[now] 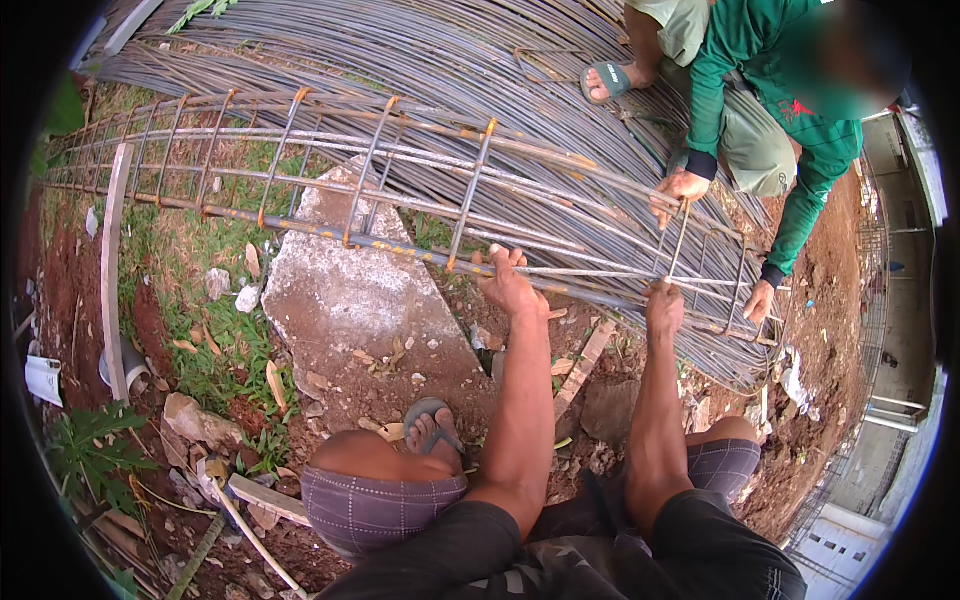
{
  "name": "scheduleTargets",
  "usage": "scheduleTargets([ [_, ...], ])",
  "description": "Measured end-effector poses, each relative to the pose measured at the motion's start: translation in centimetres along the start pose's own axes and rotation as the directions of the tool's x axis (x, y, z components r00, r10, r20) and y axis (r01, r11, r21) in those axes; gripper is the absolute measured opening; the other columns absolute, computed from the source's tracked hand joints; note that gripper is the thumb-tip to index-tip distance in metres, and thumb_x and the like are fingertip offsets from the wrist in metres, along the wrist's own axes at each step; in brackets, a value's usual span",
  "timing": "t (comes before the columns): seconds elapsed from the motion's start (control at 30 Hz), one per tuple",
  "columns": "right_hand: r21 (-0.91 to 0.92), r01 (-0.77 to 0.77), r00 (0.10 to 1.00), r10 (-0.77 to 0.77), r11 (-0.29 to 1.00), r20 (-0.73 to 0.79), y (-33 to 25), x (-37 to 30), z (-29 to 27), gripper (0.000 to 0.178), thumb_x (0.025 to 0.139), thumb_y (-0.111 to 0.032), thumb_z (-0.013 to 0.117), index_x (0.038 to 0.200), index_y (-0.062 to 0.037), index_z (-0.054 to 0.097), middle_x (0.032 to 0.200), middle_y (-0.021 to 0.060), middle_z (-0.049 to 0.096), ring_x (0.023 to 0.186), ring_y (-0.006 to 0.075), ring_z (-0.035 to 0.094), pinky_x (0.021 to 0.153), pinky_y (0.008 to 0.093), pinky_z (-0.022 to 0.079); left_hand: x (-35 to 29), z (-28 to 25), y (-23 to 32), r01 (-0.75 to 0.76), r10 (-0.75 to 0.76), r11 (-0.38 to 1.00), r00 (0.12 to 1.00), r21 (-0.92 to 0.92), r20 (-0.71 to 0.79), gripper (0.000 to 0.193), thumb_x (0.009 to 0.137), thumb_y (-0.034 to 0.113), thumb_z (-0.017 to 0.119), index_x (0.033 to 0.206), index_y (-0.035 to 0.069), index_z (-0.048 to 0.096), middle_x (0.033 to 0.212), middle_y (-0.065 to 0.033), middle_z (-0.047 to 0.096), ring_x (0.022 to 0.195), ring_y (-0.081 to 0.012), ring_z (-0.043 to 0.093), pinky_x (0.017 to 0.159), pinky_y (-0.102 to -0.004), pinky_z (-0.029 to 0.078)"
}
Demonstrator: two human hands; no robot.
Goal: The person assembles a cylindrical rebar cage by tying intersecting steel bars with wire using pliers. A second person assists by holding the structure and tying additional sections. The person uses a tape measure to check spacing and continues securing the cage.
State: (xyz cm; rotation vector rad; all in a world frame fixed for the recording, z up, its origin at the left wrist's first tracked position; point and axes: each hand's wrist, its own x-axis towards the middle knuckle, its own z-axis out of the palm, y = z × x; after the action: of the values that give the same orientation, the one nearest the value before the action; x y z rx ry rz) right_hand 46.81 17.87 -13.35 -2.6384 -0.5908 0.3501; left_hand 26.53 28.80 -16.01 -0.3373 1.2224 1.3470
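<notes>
A long rebar cage point(400, 248) of ribbed bars and square stirrups stretches across the view from far left to right. My left hand point(512, 283) is closed around its near lower bar. Toward the cage's right end, my right hand point(664, 308) grips the lower part of a stirrup point(681, 238). A co-worker in a green long-sleeved top crouches across from me. One of that person's hands point(683, 190) holds the same stirrup near its top, and the other hand point(760, 301) is at the cage's right end.
Behind and under the cage lies a large pile of loose steel bars point(440, 65). A broken concrete slab point(360, 290) sits beneath it at the middle. A wooden stake point(115, 270) stands at the left. Grass, red soil, rubble and wood scraps cover the ground around my feet.
</notes>
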Motion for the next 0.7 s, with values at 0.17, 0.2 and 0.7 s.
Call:
scheduleTargets([
  [0.17, -0.44, 0.045, 0.998, -0.02, 0.897, 0.061, 0.2, 0.9, -2.0, 0.045, 0.095, -0.046, 0.045, 0.107, -0.0088, 0.067, 0.112, 0.0179, 0.065, 0.11, 0.0377, 0.058, 0.097, 0.0473, 0.041, 0.8, -0.1, 0.2, -0.042, 0.053, 0.993, 0.994, -0.114, 0.096, 0.01, 0.095, 0.015, 0.057, 0.099, 0.007, 0.051, 0.075, -0.0015, 0.048, 0.062, -0.0117, 0.048, 0.053, -0.0286, 0.045],
  [0.2, -0.505, 0.075, 0.995, -0.029, 0.86, 0.097, -0.4, 1.0, -2.5, 0.045, 0.095, -0.047, 0.045, 0.11, -0.0106, 0.067, 0.118, 0.0162, 0.063, 0.119, 0.0363, 0.053, 0.103, 0.0487, 0.036, 1.5, -0.3, -0.1, -0.056, 0.077, 0.983, 0.99, -0.174, 0.119, 0.014, 0.092, 0.012, 0.061, 0.101, 0.006, 0.052, 0.076, -0.0027, 0.05, 0.062, -0.0106, 0.047, 0.054, -0.0282, 0.044],
  [0.7, -0.121, -0.187, 0.942, 0.143, 0.975, -0.304, 14.5, 13.3, -8.1, 0.048, 0.09, -0.044, 0.05, 0.116, -0.0051, 0.061, 0.107, 0.0277, 0.063, 0.106, 0.043, 0.058, 0.093, 0.0478, 0.043, 1.7, -0.2, -0.4, -0.098, 0.113, 0.985, 0.988, -0.142, 0.107, 0.01, 0.095, 0.016, 0.056, 0.099, 0.008, 0.05, 0.073, -0.0034, 0.052, 0.06, -0.0115, 0.052, 0.05, -0.0261, 0.05],
])
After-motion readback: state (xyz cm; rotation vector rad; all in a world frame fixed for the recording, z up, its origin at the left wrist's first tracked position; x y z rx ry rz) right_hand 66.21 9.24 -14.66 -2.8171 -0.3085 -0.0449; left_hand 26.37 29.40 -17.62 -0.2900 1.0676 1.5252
